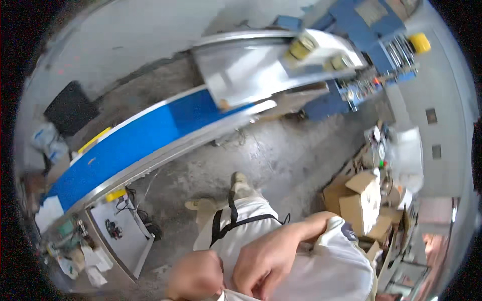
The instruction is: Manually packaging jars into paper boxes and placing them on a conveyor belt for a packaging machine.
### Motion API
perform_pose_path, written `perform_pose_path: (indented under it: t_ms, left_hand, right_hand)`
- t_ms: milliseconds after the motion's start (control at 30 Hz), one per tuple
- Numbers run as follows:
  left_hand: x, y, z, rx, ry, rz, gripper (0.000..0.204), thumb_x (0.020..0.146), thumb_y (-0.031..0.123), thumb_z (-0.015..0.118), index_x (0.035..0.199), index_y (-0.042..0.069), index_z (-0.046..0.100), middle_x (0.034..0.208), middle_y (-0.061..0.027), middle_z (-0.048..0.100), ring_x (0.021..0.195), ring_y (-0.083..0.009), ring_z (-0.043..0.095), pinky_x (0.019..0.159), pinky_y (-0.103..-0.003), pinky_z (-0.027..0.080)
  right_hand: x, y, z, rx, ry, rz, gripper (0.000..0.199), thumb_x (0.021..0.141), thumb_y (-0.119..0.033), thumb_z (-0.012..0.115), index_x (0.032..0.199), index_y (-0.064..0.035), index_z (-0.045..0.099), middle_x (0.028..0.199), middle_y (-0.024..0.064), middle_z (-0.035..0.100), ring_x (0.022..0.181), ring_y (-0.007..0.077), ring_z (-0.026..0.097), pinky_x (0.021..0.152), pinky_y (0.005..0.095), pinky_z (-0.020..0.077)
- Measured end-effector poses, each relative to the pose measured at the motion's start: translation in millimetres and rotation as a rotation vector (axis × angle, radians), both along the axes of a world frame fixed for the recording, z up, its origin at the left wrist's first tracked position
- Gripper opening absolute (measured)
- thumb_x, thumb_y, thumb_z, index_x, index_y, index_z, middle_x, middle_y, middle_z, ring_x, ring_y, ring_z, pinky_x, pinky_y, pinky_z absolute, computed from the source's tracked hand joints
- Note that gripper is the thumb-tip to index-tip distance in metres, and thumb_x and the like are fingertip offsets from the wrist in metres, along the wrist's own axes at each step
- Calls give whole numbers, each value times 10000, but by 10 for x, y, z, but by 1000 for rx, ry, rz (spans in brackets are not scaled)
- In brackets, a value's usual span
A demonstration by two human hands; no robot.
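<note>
My left hand (pixel 197 275) is at the lower edge, in front of my body. Motion smears it, and its fingers cannot be made out. Close beside it, my right hand (pixel 266 258) bends downward with its fingers curled together. White cloth shows just below the fingertips; whatever they pinch, if anything, is hidden. Both hands are over my white clothing (pixel 321 268). A black strap (pixel 246 220) crosses the white clothing beyond the hands. Farther down, my shoes (pixel 201 203) stand on the grey floor.
A long conveyor with a blue belt (pixel 135 143) runs from left to centre, joining a shiny metal table (pixel 241 65). Blue machinery (pixel 369 35) stands at the far right. Opened cardboard boxes (pixel 356 205) are at my right. A white open tray (pixel 123 236) with cables lies at left.
</note>
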State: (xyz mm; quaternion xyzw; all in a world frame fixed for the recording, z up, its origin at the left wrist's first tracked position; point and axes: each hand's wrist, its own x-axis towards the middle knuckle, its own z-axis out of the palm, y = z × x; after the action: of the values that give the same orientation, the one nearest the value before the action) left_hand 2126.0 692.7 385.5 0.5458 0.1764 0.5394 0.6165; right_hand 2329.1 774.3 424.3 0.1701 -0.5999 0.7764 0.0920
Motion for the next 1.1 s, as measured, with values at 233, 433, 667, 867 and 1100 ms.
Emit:
perform_pose_path:
  t_ms: [233,433,667,867,1100]
  left_hand:
    - [1826,704,47,114,-180,-416,354,947,255,581,654,59,611,643,-80,582,522,-247,549,456,-381,401]
    - [3029,767,-91,-159,-221,-383,389,938,292,590,646,35,605,630,-95,582,576,-241,571,488,-388,426]
    - [3981,1987,96,-381,561,89,154,874,145,692,875,-4,651,816,-78,661,748,-170,608,680,-283,472]
    - [4269,4075,-450,-546,404,503,532,959,243,622,1403,12,441,1044,-79,646,885,-135,606,760,-272,504]
    - [5047,6616,-954,-583,320,428,889,927,427,628,1533,-2,140,1522,-134,363,1335,-318,426,1083,-531,309]
  right_hand:
    - [1479,245,306,-9,260,-75,165,980,-165,532,977,-21,612,848,176,620,836,333,629,708,447,483]
    - [2991,588,308,57,253,-92,203,939,-122,555,1080,16,601,901,181,643,873,301,639,753,421,486]
    - [4040,789,-266,-226,-37,-441,273,851,-244,727,854,-10,586,781,111,636,731,228,629,621,381,461]
    - [4867,1651,-808,578,-848,-1117,214,874,-216,638,941,-19,590,905,180,610,854,387,625,749,472,504]
    - [5556,2496,-934,549,-1284,-1338,369,852,-252,697,1149,-45,626,981,176,642,901,376,636,769,436,520]
